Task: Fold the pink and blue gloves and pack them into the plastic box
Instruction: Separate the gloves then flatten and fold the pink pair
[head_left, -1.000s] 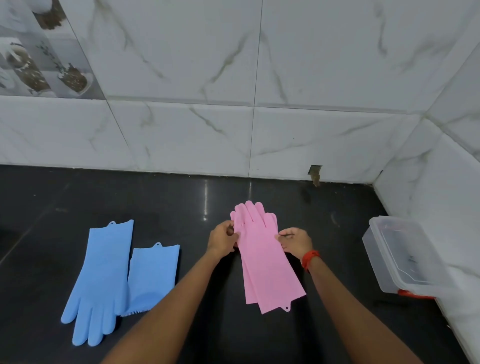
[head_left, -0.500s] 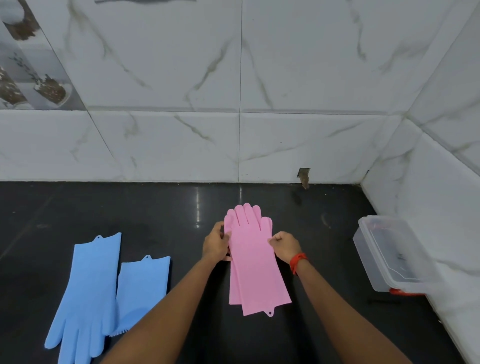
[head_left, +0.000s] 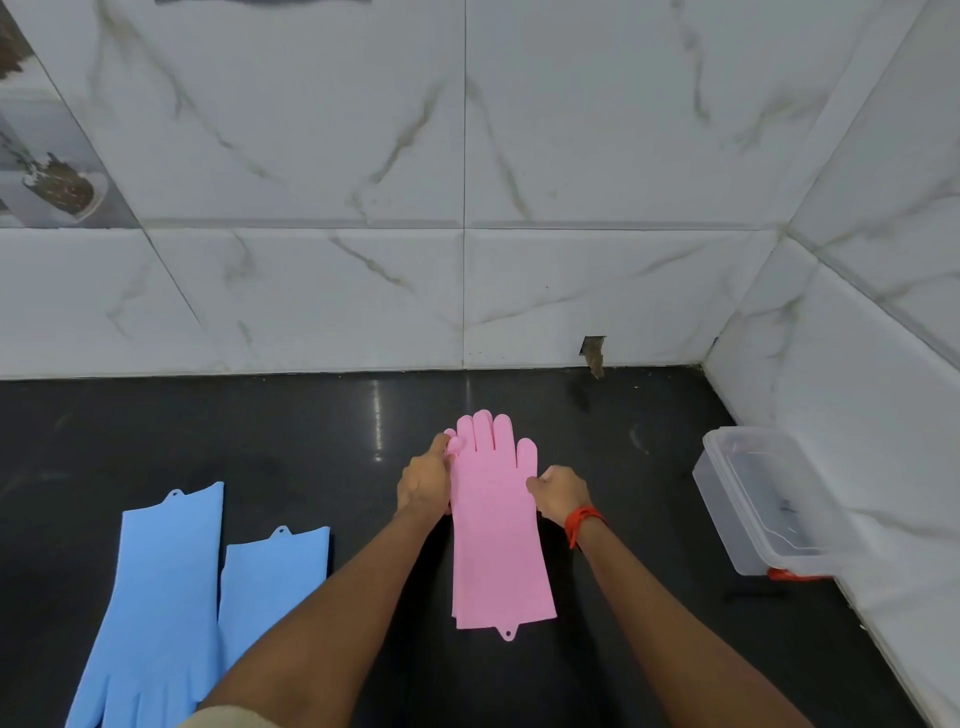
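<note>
Two pink gloves (head_left: 496, 540) lie stacked flat on the black counter, fingers pointing at the back wall, cuffs toward me. My left hand (head_left: 425, 480) pinches the stack's left edge near the thumb. My right hand (head_left: 561, 493), with a red wristband, pinches the right edge below the little finger. Two blue gloves (head_left: 166, 603) lie flat at the left, one long with fingers toward me, the other (head_left: 272, 577) partly under my left forearm. The clear plastic box (head_left: 763, 504) stands open at the right wall.
The black counter (head_left: 260, 441) meets white marble tiles at the back and on the right, forming a corner behind the box. A small chipped hole (head_left: 593, 353) shows at the base of the back wall. A red piece (head_left: 789, 574) sticks out under the box.
The pink stack has been squared up: the cuffs that were fanned apart now lie almost on each other, straight toward me. Both hands keep their pinch on the edges.
</note>
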